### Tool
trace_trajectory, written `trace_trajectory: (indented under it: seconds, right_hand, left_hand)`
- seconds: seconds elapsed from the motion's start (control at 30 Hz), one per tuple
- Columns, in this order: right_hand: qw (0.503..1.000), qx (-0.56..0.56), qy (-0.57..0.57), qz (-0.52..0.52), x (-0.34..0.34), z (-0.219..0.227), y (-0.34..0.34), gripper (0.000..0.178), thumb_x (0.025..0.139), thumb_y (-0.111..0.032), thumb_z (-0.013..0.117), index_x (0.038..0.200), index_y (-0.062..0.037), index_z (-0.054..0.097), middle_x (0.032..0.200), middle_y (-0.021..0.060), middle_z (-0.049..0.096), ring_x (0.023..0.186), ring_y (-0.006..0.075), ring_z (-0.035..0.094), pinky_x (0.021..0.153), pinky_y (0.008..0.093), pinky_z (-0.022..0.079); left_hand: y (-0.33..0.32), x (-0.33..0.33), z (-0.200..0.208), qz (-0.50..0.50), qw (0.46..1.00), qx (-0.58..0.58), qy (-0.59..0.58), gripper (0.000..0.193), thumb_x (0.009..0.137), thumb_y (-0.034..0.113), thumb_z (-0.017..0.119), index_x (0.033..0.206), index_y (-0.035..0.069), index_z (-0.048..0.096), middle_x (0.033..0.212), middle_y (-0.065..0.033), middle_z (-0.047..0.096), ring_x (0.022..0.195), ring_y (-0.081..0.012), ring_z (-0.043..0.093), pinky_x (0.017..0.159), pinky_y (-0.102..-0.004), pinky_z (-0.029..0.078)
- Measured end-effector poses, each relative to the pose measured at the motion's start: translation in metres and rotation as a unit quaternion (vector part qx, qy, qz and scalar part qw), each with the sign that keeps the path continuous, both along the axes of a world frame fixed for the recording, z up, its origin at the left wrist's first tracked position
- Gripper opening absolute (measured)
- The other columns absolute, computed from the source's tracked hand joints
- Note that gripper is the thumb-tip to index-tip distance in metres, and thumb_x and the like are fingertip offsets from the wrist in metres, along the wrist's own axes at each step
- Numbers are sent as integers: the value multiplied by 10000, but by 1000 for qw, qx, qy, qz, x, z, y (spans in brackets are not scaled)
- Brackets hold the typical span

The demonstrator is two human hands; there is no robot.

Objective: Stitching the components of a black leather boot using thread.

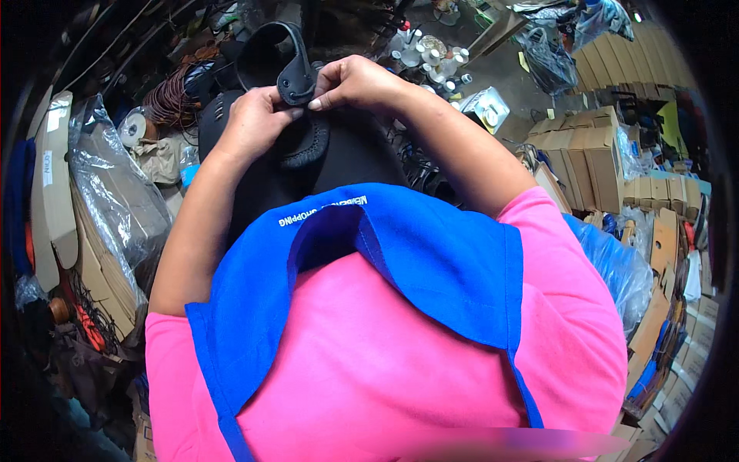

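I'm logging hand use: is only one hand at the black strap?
No, the left hand and right hand are both at the black strap.

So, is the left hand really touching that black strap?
Touching: the head view shows the left hand with its fingers against the lower end of the black strap, no gap between.

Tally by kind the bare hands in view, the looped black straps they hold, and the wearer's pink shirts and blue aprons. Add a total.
Bare hands: 2 (left hand, right hand)
Looped black strap: 1
Pink shirt: 1
Blue apron: 1
Total: 5
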State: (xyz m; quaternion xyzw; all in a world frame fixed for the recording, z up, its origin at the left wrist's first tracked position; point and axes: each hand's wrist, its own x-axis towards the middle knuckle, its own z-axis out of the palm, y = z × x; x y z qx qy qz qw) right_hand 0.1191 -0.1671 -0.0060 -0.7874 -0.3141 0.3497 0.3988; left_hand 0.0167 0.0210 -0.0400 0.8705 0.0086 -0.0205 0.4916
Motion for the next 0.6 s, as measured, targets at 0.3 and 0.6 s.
trace_trajectory:
  seconds: [0.3, 0.6]
  right_hand:
    - [994, 71, 86, 18, 15, -1, -20, 211, 759, -237, 742, 799, -51, 650, 724, -23, 606, 706, 58, 528, 670, 217, 416]
    - [991, -70, -69, 88, 13, 8, -4, 343, 710, -228, 727, 981, -70, 589, 833, 34, 585, 795, 133, 538, 697, 297, 456]
  left_hand:
    - [10, -32, 35, 22, 971, 224, -82, 89, 749, 147, 664, 808, 89, 633, 812, -45, 615, 864, -238, 567, 733, -398, 393]
    - [-77, -33, 110, -243, 966, -23, -80, 508, 736, 78, 685, 1225, 125, 554, 665, -59, 523, 593, -136, 522, 572, -285, 442]
